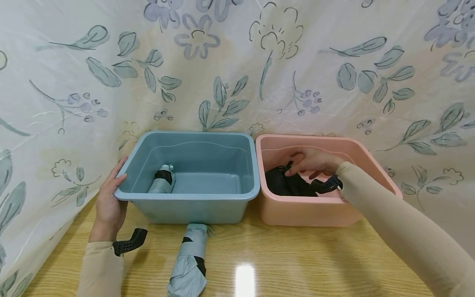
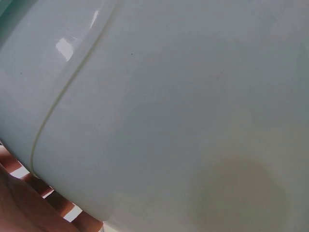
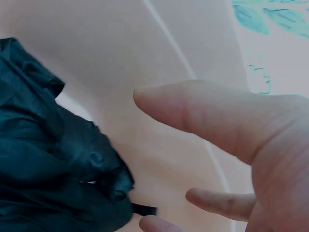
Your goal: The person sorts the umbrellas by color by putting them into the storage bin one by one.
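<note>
My left hand (image 1: pixel 109 206) grips the left front corner of a blue plastic bin (image 1: pixel 193 208), its thumb at the rim. In the left wrist view, fingers (image 2: pixel 60 203) lie along the bin's outer wall (image 2: pixel 159 106). My right hand (image 1: pixel 315 160) reaches inside a pink bin (image 1: pixel 304 212), fingers spread above a black cloth bundle (image 1: pixel 280 181). The right wrist view shows the thumb and fingers apart from this bundle (image 3: pixel 53 159), which has a short black strap (image 3: pixel 145 210). Its full shape is hidden.
A folded pale-blue umbrella (image 1: pixel 189 264) with black patches lies on the wooden table (image 1: pixel 297 260) before the blue bin. A similar folded umbrella (image 1: pixel 163 179) lies inside that bin. Floral cloth (image 1: pixel 237 62) hangs behind both bins and along the left.
</note>
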Tool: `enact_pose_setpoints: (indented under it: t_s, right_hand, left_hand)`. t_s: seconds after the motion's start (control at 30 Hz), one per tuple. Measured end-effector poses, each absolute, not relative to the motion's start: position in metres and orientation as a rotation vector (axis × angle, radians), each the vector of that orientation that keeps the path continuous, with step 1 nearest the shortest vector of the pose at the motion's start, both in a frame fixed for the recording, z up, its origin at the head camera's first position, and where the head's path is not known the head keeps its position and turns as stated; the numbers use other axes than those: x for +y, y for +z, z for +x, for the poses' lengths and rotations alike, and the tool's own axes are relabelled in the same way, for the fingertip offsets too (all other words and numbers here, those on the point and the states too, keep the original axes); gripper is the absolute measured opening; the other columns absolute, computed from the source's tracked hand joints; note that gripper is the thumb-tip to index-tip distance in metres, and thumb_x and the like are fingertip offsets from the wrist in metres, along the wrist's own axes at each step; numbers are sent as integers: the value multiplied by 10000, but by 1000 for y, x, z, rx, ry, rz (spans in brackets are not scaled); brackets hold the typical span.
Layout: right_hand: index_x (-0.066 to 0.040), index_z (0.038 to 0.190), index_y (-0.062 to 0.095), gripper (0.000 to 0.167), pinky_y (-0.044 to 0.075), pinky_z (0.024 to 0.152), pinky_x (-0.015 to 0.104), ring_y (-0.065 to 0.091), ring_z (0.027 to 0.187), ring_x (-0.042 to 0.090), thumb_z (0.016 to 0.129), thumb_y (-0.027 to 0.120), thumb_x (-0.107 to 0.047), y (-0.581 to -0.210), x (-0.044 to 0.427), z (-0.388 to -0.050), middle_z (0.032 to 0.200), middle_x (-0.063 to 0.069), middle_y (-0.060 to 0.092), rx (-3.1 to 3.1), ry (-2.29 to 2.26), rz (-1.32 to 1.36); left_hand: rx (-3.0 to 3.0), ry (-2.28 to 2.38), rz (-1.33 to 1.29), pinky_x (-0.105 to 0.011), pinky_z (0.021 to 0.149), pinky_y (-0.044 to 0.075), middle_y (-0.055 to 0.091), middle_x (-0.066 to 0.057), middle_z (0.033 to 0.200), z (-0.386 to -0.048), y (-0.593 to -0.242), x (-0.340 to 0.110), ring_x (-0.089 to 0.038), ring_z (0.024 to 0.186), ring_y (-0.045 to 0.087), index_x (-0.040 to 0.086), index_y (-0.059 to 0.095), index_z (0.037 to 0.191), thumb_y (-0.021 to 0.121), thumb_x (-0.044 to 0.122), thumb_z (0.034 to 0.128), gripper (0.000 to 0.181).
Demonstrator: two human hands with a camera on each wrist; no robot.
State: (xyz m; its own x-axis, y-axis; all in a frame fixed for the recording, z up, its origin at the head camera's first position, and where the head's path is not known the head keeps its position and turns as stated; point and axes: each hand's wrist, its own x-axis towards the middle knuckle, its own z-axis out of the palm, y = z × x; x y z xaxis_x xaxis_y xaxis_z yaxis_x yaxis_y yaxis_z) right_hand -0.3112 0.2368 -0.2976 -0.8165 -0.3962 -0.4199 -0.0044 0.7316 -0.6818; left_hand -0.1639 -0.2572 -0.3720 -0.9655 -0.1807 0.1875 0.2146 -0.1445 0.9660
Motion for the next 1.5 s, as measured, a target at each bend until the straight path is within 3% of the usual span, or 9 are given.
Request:
enact_pose_setpoints:
  t_s: [0.2, 0.47, 0.7, 0.93, 1.23, 1.5]
  right_hand:
    - [-31, 1526, 363, 775, 482, 932, 548, 570, 1218, 342, 914, 765, -287, -279, 241, -302, 1537, 227, 408, 2387, -931, -346]
    - [-37, 1525, 343, 855, 482, 975, 487, 615, 1140, 309, 869, 822, -303, -257, 244, -279, 1346, 193, 556, 2397, -1066, -463]
    - [-118, 1497, 446, 782, 518, 944, 455, 602, 1203, 335, 853, 839, -322, -250, 242, -249, 1354, 146, 581, 2512, -1085, -607]
    - [-225, 1467, 519, 732, 512, 951, 459, 621, 1165, 267, 828, 861, -330, -245, 231, -215, 1347, 68, 587, 2574, -1128, -709]
    - [-163, 1452, 515, 731, 530, 922, 413, 601, 1161, 242, 819, 876, -221, -254, 213, -183, 1284, 39, 615, 2607, -1218, -868]
    - [-197, 1446, 519, 740, 511, 951, 354, 595, 1151, 199, 806, 886, -255, -266, 196, -157, 1251, -3, 623, 2614, -1275, -890]
  left_hand:
    - [-1857, -2199, -53, -467, 1183, 76, 158, 15, 1679, -163, -372, -257, -239, 1501, 154, 245, 270, 1623, 298, 287, 1102, 524]
    - [-1856, -2196, -51, -470, 1189, 63, 151, 11, 1683, -163, -372, -257, -239, 1504, 149, 244, 270, 1623, 299, 290, 1103, 523]
    - [-1857, -2194, -51, -475, 1186, 62, 159, 5, 1679, -162, -373, -256, -243, 1502, 150, 242, 271, 1623, 301, 287, 1101, 524]
    - [-1857, -2189, -61, -470, 1186, 66, 168, 0, 1676, -161, -373, -256, -240, 1503, 149, 242, 268, 1624, 296, 280, 1101, 525]
    - [-1851, -2196, -61, -470, 1186, 63, 162, -7, 1679, -160, -373, -256, -242, 1503, 146, 238, 265, 1625, 294, 281, 1102, 525]
    - [-1872, -2184, -39, -500, 1186, 58, 155, 4, 1683, -160, -372, -256, -255, 1501, 145, 269, 273, 1621, 278, 286, 1100, 522]
